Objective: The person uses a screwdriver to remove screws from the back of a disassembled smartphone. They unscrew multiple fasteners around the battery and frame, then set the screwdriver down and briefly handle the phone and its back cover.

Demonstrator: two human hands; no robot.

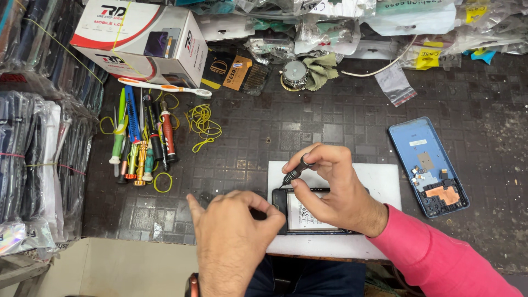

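Observation:
An opened black phone with its white battery showing lies on a white pad near the bench's front edge. My right hand grips a small black screwdriver, tip down at the phone's top left corner. My left hand rests at the phone's left edge, fingers curled against it, holding it steady. The phone's lower part is hidden under my hands.
A blue phone back cover lies to the right. Several screwdrivers and tools lie at the left, with yellow rubber bands and a toothbrush. A white and red carton and bagged parts line the back.

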